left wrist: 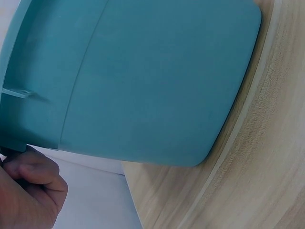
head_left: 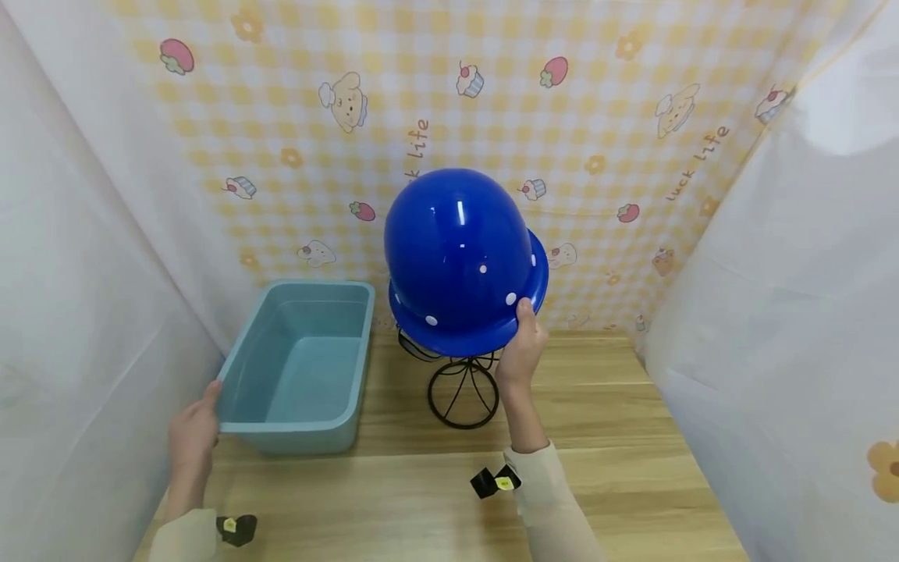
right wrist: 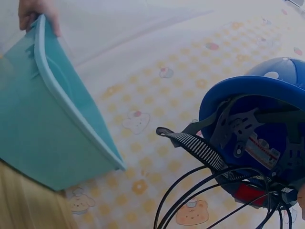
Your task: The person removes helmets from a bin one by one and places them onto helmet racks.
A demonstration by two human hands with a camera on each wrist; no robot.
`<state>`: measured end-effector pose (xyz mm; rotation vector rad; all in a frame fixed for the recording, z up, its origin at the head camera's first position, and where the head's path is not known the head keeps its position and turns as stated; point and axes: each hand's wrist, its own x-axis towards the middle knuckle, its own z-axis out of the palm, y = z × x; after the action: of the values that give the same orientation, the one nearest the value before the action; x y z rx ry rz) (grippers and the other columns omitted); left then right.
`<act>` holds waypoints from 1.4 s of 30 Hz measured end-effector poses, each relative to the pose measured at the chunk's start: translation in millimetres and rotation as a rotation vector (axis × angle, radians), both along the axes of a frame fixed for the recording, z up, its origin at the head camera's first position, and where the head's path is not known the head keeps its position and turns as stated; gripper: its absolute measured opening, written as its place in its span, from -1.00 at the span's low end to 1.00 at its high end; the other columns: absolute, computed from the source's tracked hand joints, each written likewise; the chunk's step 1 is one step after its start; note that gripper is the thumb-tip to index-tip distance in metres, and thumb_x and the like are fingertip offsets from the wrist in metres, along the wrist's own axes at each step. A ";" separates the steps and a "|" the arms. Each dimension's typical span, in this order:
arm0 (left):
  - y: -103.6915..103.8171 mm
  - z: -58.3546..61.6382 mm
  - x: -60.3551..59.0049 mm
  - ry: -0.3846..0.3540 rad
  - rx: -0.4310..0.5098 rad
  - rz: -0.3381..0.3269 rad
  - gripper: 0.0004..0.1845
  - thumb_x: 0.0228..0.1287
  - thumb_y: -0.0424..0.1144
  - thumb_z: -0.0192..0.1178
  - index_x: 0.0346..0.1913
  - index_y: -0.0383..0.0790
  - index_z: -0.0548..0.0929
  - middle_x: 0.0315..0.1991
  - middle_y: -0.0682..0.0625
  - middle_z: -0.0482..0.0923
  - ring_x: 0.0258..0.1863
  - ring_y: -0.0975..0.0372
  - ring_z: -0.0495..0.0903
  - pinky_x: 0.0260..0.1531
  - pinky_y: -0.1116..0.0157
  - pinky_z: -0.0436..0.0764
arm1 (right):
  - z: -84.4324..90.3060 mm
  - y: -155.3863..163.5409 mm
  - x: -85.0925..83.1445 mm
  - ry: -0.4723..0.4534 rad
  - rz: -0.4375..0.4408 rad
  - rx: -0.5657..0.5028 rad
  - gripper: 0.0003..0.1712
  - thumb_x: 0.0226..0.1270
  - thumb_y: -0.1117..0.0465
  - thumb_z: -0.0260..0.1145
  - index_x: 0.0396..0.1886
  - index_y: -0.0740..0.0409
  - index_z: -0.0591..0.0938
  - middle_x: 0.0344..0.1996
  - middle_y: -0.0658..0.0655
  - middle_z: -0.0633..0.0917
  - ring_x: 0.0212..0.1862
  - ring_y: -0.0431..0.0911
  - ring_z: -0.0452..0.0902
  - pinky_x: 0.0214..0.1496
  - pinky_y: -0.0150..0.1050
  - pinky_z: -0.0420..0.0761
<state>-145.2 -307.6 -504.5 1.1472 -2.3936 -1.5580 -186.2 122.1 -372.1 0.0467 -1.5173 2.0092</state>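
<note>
A blue hard hat sits over a black wire stand, dome up and tilted slightly. My right hand grips its brim at the near right, thumb on the outer side. The right wrist view shows the inside of the hard hat, with a striped strap hanging beside the stand's wires. To the left, a blue-green plastic bin is on the table, its inside bare. My left hand grips the bin's rim near its front left corner, with curled fingers below the edge.
Wood-look table spans the floor of the space. White cloth hangs at the left and more white cloth at the right. A yellow checked cloth covers the back, close behind the hard hat and bin.
</note>
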 end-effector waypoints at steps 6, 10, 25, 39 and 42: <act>0.0 0.9 -1.2 0.040 0.023 -0.012 -0.31 -0.04 0.51 -0.21 -0.69 -0.10 0.31 -0.73 0.11 0.23 -0.61 0.22 0.28 -0.55 0.22 0.29 | 14.7 6.3 -1.7 0.043 -0.004 -0.094 -0.56 0.32 -0.02 0.02 -0.06 0.21 0.58 -0.27 0.15 0.70 -0.15 0.01 0.62 -0.04 -0.18 0.54; -0.8 1.4 -2.1 0.049 0.028 -0.011 -0.32 -0.05 0.51 -0.20 -0.70 -0.10 0.30 -0.73 0.11 0.23 -0.61 0.23 0.28 -0.55 0.23 0.29 | 23.1 11.6 2.5 0.055 -0.032 -0.153 -0.57 0.30 0.00 0.05 -0.19 0.26 0.61 -0.37 0.11 0.71 -0.26 -0.04 0.64 -0.12 -0.21 0.55; -4.4 5.6 -1.7 0.043 0.046 0.007 -0.32 -0.06 0.51 -0.18 -0.74 -0.08 0.30 -0.76 0.13 0.21 -0.60 0.22 0.26 -0.53 0.22 0.28 | 2.8 24.1 15.7 0.049 -0.024 -0.144 -0.58 0.32 0.06 0.01 -0.26 0.33 0.60 -0.44 0.11 0.71 -0.33 -0.06 0.64 -0.20 -0.21 0.58; -3.1 0.0 0.3 0.010 0.059 0.020 -0.30 -0.14 0.56 -0.20 -0.71 -0.07 0.31 -0.70 0.12 0.27 -0.54 0.22 0.29 -0.49 0.24 0.31 | -38.2 18.7 20.8 0.041 -0.046 -0.138 -0.58 0.37 0.06 -0.06 -0.22 0.30 0.59 -0.44 0.06 0.71 -0.37 -0.15 0.63 -0.26 -0.28 0.59; -1.7 -0.9 -0.7 0.013 0.063 0.022 -0.30 -0.12 0.55 -0.18 -0.72 -0.08 0.32 -0.71 0.12 0.26 -0.55 0.22 0.29 -0.51 0.23 0.31 | -44.9 17.9 19.8 0.031 -0.065 -0.112 -0.57 0.40 0.07 -0.10 -0.24 0.27 0.60 -0.45 0.04 0.70 -0.38 -0.15 0.63 -0.28 -0.29 0.58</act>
<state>-145.9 -309.3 -505.4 1.1670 -2.3317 -1.6402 -166.4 140.0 -416.9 -0.0172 -1.3674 2.0293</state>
